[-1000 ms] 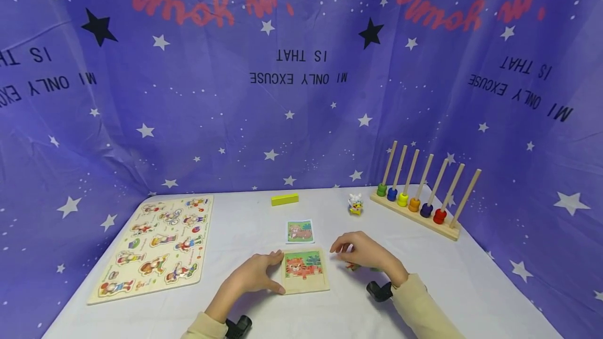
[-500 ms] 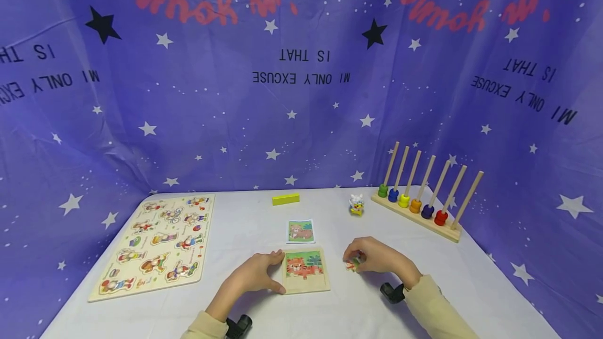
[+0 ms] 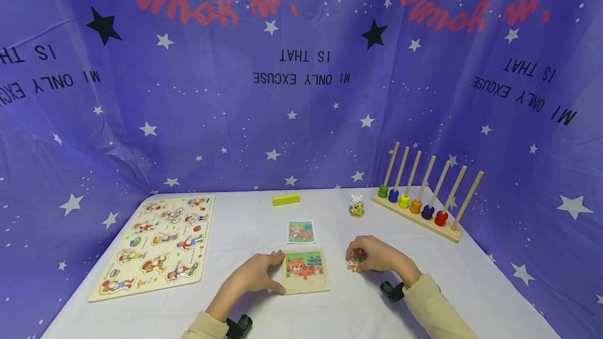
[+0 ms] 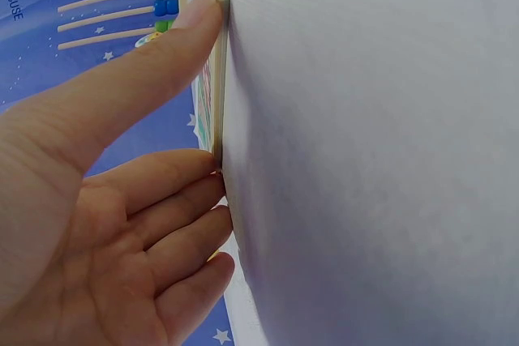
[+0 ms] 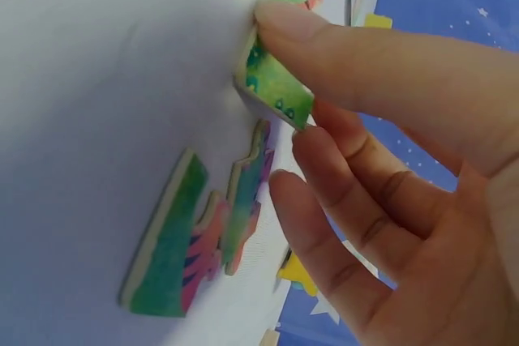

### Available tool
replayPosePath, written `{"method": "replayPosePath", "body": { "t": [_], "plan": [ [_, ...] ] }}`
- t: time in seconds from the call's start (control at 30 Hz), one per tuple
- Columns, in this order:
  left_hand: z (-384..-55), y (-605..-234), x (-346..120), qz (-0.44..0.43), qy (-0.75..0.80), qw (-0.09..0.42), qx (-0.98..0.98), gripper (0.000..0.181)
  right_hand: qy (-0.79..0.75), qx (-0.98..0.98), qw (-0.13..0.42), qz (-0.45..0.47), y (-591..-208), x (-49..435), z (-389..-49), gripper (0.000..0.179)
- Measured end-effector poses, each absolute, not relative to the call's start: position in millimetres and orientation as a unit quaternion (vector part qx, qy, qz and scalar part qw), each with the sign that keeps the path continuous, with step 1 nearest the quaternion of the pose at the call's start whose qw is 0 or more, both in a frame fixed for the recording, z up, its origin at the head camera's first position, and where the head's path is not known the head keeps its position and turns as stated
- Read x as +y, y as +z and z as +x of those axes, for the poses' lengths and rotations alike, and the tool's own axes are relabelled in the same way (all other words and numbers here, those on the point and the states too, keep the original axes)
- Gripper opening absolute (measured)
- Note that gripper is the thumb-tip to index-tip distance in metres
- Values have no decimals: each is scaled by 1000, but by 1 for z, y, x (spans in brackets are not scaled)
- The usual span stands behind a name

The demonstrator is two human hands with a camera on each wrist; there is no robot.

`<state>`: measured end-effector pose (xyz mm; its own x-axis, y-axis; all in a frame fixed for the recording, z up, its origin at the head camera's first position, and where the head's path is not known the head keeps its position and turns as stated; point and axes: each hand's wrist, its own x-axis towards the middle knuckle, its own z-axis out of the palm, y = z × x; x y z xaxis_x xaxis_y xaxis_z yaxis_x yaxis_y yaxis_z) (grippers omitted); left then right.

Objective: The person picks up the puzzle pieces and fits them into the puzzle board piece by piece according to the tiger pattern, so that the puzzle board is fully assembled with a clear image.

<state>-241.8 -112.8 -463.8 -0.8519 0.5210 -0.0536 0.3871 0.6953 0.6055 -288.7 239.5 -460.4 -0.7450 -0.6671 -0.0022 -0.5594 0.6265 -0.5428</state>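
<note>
A wooden puzzle board (image 3: 316,284) lies on the white table, its upper part filled with a red tiger picture (image 3: 296,266). My left hand (image 3: 256,273) rests against its left side, thumb at the lower corner and fingertips at the upper one. In the left wrist view the thumb (image 4: 199,14) presses on the board's edge. To the right of the board, my right hand (image 3: 374,254) pinches a green puzzle piece (image 5: 280,83) between thumb and fingers, tilted close over the table. More loose pieces, one green and pink (image 5: 170,253) and another (image 5: 246,196), lie beneath that hand.
A picture card (image 3: 300,231) lies just behind the board. Farther back are a yellow block (image 3: 286,200) and a small white-and-yellow figurine (image 3: 356,205). A peg stand with coloured beads (image 3: 416,216) stands back right; a large figure puzzle (image 3: 157,247) covers the left side.
My right hand has moved right and slightly down, away from the board, and its fingers have closed on a puzzle piece. The left hand stays at the board.
</note>
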Motion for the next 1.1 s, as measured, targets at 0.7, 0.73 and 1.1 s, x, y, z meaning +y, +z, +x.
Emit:
{"method": "replayPosePath", "body": {
  "t": [0.7, 0.73, 1.1],
  "plan": [
    [-242, -464, -113, 251, 304, 114, 912, 88, -331, 863, 75, -375, -452, 223, -287, 6],
    [-242, -464, -113, 252, 304, 115, 912, 88, -336, 862, 74, -373, -453, 219, -286, 9],
    [-243, -465, -113, 248, 298, 118, 914, 89, -351, 848, 76, -390, -464, 182, -283, 19]
  ]
}}
